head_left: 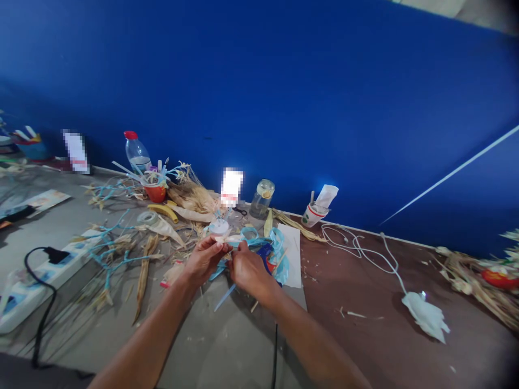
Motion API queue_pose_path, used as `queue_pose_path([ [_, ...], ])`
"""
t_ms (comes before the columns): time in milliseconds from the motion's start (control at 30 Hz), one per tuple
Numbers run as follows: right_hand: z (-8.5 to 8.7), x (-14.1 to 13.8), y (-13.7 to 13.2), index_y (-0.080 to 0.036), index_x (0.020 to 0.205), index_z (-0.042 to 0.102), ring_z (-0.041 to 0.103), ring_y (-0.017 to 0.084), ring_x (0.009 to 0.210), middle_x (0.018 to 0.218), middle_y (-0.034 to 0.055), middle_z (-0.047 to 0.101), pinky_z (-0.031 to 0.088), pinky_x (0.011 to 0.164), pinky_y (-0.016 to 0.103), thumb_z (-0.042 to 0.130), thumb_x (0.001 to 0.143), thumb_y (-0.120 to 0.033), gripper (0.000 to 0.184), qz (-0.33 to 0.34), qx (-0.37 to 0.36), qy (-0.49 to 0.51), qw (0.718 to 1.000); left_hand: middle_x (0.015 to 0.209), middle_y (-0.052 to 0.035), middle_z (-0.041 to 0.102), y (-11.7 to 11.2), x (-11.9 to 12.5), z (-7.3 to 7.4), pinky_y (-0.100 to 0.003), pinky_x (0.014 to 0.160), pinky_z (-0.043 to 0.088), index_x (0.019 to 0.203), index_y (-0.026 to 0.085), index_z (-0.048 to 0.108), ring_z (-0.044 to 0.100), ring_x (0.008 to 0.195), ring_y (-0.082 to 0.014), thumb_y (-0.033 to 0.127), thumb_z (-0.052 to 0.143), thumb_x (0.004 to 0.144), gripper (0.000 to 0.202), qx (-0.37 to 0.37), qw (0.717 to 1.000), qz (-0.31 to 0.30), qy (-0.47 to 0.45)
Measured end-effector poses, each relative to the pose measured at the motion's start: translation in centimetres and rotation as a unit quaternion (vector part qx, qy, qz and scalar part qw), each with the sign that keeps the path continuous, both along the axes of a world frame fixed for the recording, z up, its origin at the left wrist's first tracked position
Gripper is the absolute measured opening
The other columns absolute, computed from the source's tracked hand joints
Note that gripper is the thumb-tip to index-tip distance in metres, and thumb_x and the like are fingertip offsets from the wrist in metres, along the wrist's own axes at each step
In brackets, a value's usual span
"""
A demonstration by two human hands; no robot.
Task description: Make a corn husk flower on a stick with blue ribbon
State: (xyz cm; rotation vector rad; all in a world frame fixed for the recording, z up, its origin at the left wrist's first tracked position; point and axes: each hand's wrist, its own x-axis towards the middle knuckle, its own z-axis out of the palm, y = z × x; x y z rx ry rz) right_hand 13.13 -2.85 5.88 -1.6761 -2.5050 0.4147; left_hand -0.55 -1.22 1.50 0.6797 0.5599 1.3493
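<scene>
My left hand [206, 258] is closed, thumb and fingers pinching a small pale piece that looks like dried husk. Close beside it, my right hand [248, 268] is closed too, its fingertips meeting the same spot; what lies inside them is hidden. Light blue ribbon [279, 240] lies in loops just beyond and to the right of the hands. A dark blue tool [265, 254], partly covered by my right hand, rests among the ribbon. A white sheet of paper [292, 259] is under part of the ribbon.
Dried-flower stems wrapped in blue [108, 258] and a power strip [52, 275] lie left. Behind stand a bottle [137, 151], a red cup [155, 192], a lit phone [232, 186], a glass jar [261, 199] and a paper cup [313, 214]. A white cable [391, 259] lies right.
</scene>
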Motion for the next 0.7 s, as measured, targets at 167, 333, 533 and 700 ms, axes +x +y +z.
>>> queue_pose_path([
  [167,-0.3,-0.4,0.1,-0.014,0.096,0.061,0.057,0.015,0.083,0.093,0.008,0.057,0.046,0.076,0.024,0.048,0.083,-0.022,0.019,-0.085,0.083,0.311,0.943,0.065,-0.0003,0.064,0.3,-0.3,0.2,-0.024,0.071,0.045,0.065,0.015,0.065,0.059,0.068,-0.0106,0.02,0.076,0.061,0.013,0.027,0.999,0.035,-0.021],
  [333,0.0,-1.7,0.0,-0.016,0.086,0.058,0.052,0.015,0.084,0.097,0.0067,0.054,0.045,0.074,0.024,0.054,0.078,-0.022,0.011,-0.103,0.086,0.425,0.895,0.071,-0.0006,0.068,0.1,0.1,0.6,-0.025,0.07,0.046,0.069,0.016,0.066,0.061,0.068,-0.0125,0.018,0.079,0.055,0.019,0.005,0.999,0.029,-0.018],
  [533,0.0,-2.7,0.3,-0.017,0.077,0.056,0.051,0.013,0.078,0.095,0.0058,0.054,0.044,0.068,0.023,0.053,0.078,-0.023,0.007,-0.124,0.075,0.475,0.868,0.07,-0.001,0.068,0.0,0.4,0.7,-0.025,0.07,0.047,0.067,0.015,0.066,0.062,0.067,-0.0128,0.021,0.08,0.055,0.019,0.001,1.0,0.027,-0.007],
  [700,-0.4,-2.5,0.6,-0.017,0.078,0.057,0.051,0.013,0.078,0.095,0.0058,0.054,0.044,0.067,0.023,0.053,0.078,-0.024,0.008,-0.132,0.073,0.476,0.867,0.069,-0.0018,0.068,0.1,0.3,0.5,-0.027,0.07,0.046,0.069,0.015,0.068,0.062,0.067,-0.0143,0.021,0.078,0.057,0.017,0.003,0.999,0.035,0.031],
])
